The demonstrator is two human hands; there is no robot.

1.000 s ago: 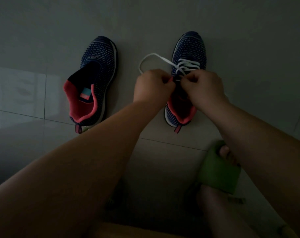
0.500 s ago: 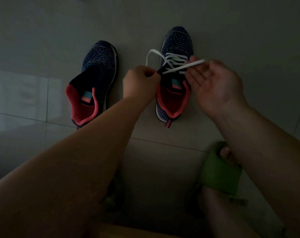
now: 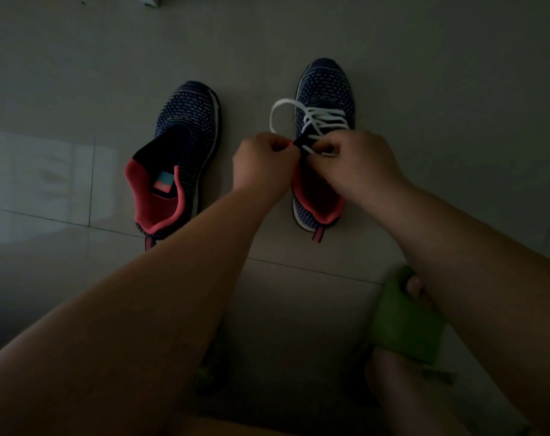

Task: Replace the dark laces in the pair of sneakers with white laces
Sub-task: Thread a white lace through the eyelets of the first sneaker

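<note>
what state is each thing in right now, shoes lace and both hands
right sneaker: on the floor, white lace through its front eyelets
left sneaker: on the floor, no lace in it
white lace: partly threaded, one loose loop out to the side
left hand: fingers curled, pinching at the tongue area
right hand: fingers curled, pinching the lace
green slipper: worn on a foot

Unlaced sneaker left of laced sneaker
</note>
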